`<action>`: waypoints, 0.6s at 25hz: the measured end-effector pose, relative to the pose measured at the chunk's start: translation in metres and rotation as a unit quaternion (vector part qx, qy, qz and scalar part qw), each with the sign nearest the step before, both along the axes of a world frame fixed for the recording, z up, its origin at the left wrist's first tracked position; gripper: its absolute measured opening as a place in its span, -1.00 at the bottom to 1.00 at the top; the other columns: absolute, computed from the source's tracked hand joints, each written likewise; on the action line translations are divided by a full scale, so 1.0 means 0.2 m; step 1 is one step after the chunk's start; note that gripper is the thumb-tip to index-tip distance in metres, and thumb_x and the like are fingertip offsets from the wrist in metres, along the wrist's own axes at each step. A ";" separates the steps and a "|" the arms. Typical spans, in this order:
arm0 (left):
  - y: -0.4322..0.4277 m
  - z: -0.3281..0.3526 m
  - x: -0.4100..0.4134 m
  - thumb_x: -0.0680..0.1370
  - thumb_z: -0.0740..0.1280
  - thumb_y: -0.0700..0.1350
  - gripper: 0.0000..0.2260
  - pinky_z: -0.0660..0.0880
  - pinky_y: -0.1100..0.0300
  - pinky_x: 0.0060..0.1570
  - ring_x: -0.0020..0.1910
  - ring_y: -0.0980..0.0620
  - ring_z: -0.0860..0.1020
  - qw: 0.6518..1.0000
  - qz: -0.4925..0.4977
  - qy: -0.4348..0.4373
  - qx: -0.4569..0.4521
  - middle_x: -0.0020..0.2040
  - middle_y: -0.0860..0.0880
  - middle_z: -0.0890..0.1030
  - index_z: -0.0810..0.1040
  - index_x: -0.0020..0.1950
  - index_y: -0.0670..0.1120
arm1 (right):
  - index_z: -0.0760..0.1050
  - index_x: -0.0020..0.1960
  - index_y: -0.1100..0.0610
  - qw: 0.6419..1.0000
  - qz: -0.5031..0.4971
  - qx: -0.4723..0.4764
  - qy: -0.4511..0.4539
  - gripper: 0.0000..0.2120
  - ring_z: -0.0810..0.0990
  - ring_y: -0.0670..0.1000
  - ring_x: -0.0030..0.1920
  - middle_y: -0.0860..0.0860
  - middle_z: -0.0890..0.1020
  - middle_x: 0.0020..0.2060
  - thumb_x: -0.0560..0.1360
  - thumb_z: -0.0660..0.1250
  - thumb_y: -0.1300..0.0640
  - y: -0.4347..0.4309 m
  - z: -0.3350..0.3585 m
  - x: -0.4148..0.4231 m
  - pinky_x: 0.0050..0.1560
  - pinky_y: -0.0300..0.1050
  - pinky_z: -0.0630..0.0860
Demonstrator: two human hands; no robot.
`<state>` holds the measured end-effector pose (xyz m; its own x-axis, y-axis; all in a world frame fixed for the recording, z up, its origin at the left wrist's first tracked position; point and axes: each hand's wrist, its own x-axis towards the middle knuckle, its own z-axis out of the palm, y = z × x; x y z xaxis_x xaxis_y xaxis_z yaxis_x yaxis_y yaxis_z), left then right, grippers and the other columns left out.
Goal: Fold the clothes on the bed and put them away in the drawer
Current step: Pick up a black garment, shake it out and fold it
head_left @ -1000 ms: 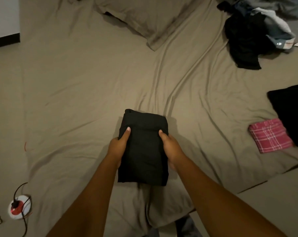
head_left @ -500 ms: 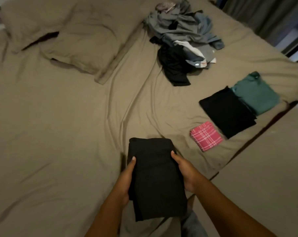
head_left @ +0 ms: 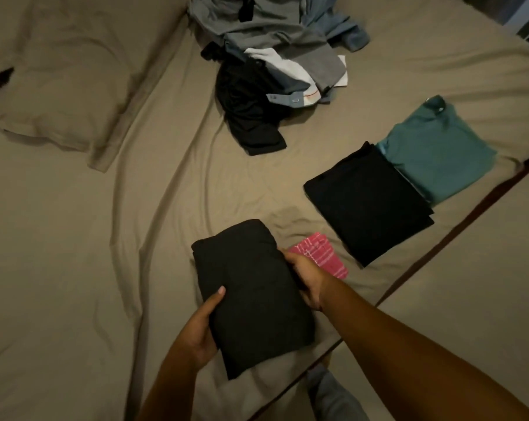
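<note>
Head camera, looking down at a bed covered by a wrinkled tan-olive sheet (head_left: 75,268). Both hands hold a black garment folded into a thick rectangle (head_left: 254,296) near the bed's near edge. The left hand (head_left: 201,329) grips its left side, thumb on top and fingers tucked underneath. The right hand (head_left: 305,278) grips the right side, thumb on top and fingers curled round the edge. Whether the bundle rests on the sheet or hangs just above it cannot be told.

Just beside the right hand, and partly hidden by it, lies a small folded pink plaid cloth (head_left: 327,256). Further right is a larger flat-folded black garment (head_left: 369,202), its far edge touching a folded teal shirt (head_left: 436,150). Toward the head of the bed sits a loose heap of unfolded grey, blue, white and black clothes (head_left: 275,56). A tan pillow (head_left: 59,95) lies at the upper left, well apart from the heap.
</note>
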<state>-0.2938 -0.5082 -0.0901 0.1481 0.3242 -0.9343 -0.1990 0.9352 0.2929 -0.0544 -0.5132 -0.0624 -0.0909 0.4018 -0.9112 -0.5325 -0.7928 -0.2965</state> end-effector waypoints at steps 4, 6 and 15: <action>0.04 0.00 0.04 0.51 0.45 0.10 -0.52 0.63 -0.07 -0.11 0.17 -0.16 0.59 0.987 -0.014 0.135 0.082 0.21 -0.05 0.63 0.42 0.39 0.08 | 0.49 0.36 0.01 0.987 0.148 0.059 -0.008 -0.49 0.58 0.06 0.18 0.03 0.62 0.22 0.57 0.27 -0.30 0.10 -0.07 0.01 0.07 -0.05 0.51; 0.03 -0.06 0.06 0.51 0.44 0.13 -0.40 0.57 -0.20 0.12 0.28 -0.22 0.52 0.963 -0.075 0.237 0.100 0.35 -0.11 0.51 0.32 0.48 0.01 | 0.27 0.53 0.01 0.927 0.309 0.115 -0.176 -0.39 0.49 0.12 0.33 0.07 0.45 0.42 0.58 0.33 -0.19 0.08 -0.19 -0.01 0.30 0.04 0.46; -0.10 -0.06 0.16 0.54 0.34 0.19 -0.25 0.34 -0.16 0.41 0.50 -0.27 0.28 0.651 -0.404 0.566 0.305 0.54 -0.23 0.25 0.15 0.60 -0.11 | -0.10 0.64 -0.08 0.601 0.569 0.232 -0.511 -0.26 0.11 0.28 0.56 0.20 -0.03 0.61 0.62 0.25 -0.14 -0.13 -0.19 -0.25 0.51 0.21 0.22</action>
<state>-0.2615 -0.5288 -0.1030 -0.1714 0.9296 -0.3263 0.9514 0.2421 0.1901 -0.1036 -0.5394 -0.1012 -0.0363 0.8418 -0.5385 0.9242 -0.1768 -0.3386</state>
